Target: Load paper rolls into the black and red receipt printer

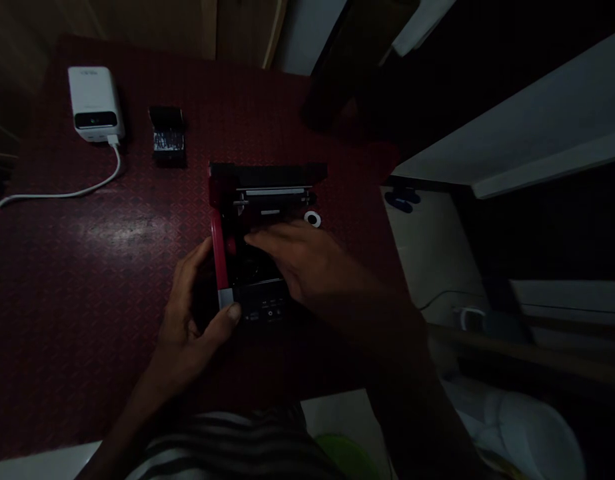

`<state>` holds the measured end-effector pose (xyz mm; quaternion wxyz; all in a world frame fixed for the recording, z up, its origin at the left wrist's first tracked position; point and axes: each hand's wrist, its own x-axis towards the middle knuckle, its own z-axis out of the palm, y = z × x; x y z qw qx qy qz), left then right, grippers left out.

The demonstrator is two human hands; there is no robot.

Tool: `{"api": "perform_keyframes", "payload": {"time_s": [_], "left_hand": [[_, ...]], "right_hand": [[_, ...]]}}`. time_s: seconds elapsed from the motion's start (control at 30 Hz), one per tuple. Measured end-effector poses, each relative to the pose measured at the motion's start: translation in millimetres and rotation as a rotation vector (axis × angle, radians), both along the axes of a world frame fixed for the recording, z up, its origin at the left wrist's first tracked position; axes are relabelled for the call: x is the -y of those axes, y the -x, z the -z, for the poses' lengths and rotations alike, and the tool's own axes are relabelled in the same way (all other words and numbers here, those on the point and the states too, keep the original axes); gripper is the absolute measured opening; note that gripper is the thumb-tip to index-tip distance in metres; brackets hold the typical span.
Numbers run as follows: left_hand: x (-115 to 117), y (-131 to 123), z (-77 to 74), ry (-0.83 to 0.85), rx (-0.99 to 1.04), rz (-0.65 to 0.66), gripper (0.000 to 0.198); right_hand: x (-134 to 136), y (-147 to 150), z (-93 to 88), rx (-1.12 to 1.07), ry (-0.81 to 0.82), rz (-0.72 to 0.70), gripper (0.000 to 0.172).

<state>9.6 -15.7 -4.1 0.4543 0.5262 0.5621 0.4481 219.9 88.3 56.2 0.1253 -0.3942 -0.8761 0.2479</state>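
While the left hand (184, 317) holds the left front corner of the red-and-black device (218, 253), with its thumb on the upper edge and its other fingers along the outer wall, the right hand (307, 259) reaches from the right into the open middle. Whether the right fingers pinch something, I cannot tell, because the inside is very dark.

The left grip looks light; it should, I think, press down a little, so that the device does not slide on the shiny table (112, 280). The right fingers would do best to work slowly and rather flat, without knocking the bright bar (274, 193) under the raised lid (267, 176).

Just beyond the right hand shows a white ring (312, 219) with a dark centre, which the sleeveless wrist should not brush. Farther out, at the back left, a small dark case (168, 137) and a white power bank (94, 100) with its cable (62, 195) lie well apart from both hands.
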Motion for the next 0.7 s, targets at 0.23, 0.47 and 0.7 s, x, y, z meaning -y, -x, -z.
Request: {"api": "perform_keyframes", "payload": {"time_s": [0.23, 0.47, 0.7], "left_hand": [[-1, 0, 3.5, 0.017, 0.028, -0.024, 0.08], [-23, 5, -15.0, -0.122, 0.047, -0.17, 0.066], [-95, 4, -64.9, -0.38, -0.167, -0.146, 0.045]], "right_hand": [[9, -10, -9.4, -0.038, 0.058, -0.141, 0.033], [18, -17, 6.1, -0.089, -0.276, -0.066, 0.022], [55, -12, 19.4, -0.126, -0.608, 0.163, 0.033]]}}
